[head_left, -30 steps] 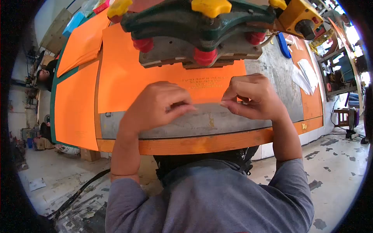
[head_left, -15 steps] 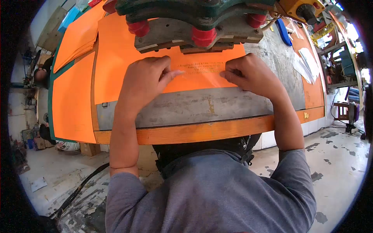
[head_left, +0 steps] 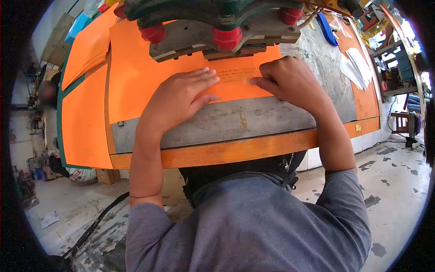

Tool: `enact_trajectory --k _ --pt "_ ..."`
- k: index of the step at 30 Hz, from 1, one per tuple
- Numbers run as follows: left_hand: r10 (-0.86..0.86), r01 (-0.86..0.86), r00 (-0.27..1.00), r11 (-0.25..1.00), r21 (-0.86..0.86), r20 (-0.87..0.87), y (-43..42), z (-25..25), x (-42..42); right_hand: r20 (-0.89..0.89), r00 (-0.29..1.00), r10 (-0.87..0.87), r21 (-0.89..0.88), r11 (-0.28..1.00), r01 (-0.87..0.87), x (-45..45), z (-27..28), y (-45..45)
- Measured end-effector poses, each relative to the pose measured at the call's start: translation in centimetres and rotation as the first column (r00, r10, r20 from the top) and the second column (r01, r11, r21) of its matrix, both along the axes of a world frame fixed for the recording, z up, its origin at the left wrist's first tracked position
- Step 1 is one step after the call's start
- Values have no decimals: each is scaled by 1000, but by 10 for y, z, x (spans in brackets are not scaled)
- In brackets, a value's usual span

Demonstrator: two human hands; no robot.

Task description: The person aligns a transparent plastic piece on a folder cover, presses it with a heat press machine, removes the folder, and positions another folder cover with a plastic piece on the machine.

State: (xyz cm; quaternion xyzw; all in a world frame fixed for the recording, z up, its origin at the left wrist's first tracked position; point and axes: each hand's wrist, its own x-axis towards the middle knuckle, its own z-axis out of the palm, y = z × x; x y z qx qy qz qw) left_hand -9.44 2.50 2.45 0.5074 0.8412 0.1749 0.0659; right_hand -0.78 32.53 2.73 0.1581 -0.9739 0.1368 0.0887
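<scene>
A large orange sheet (head_left: 140, 68) lies on a grey metal plate (head_left: 213, 122), partly under a press head (head_left: 226, 38). Gold-coloured lines of lettering (head_left: 233, 76) show on the sheet between my hands. My left hand (head_left: 179, 97) rests on the sheet left of the lettering, fingers stretched out and thumb apart. Just right of the lettering, my right hand (head_left: 292, 84) is curled, its thumb and forefinger pinched together over the sheet. Whatever it may hold is too small or too clear to make out.
More orange sheets (head_left: 86, 118) lie at the left, some in an overlapping stack (head_left: 90, 50). A blue-handled object (head_left: 327, 29) and white paper scraps (head_left: 355, 68) are at the right. The wooden table edge (head_left: 240, 154) runs in front of my body.
My left hand has gone from a curled pinch to flat, outstretched fingers on the sheet. The right hand stays pinched and has shifted slightly left. The view has tilted a little.
</scene>
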Motion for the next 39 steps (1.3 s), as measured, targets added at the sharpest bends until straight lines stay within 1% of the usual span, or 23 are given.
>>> enact_trajectory --k 3,5,6,8,10,13,15,16,18,21,23,31,33,39 --pt "16 -16 1000 1000 22 1 -2 -3 -1 18 1000 17 -13 1000 -17 3 4 -4" --pt "31 -32 998 999 -16 -55 -2 -3 0 23 999 28 -15 999 -28 5 8 -5" --pt "27 -28 998 999 -17 -55 -2 -3 1 26 999 42 -16 999 -41 6 9 -5" --pt "78 -82 993 996 -46 -89 -1 -2 3 25 999 48 -30 998 -47 7 7 -3" --pt "73 -78 994 995 -55 -83 -2 -4 1 24 998 55 -44 998 -54 8 5 -2" --pt "68 -75 994 994 -75 -84 -1 -6 0 24 998 58 -9 998 -58 13 7 -1" --pt "59 -67 994 994 -86 -90 1 -6 1 143 990 4 75 997 -15 16 13 -4" --pt "58 -65 995 994 -89 -81 1 -5 1 143 990 -1 73 997 -10 16 13 -5" --pt "51 -57 996 994 -93 -71 3 -5 0 168 986 -4 125 992 -17 18 12 -5" --pt "59 -68 995 991 -115 -75 3 -6 0 138 990 15 108 994 -30 18 8 -5" --pt "58 -76 992 984 -159 -113 4 -5 1 139 990 17 105 994 -32 19 8 -5" --pt "68 -80 994 986 -149 -81 4 -7 -3 145 989 23 115 993 -40 18 6 -7" --pt "68 -80 994 986 -148 -88 3 -9 -5 99 995 31 122 992 -43 18 3 -8" --pt "75 -86 994 987 -136 -80 3 -10 -6 74 997 37 111 993 -45 18 0 -8"
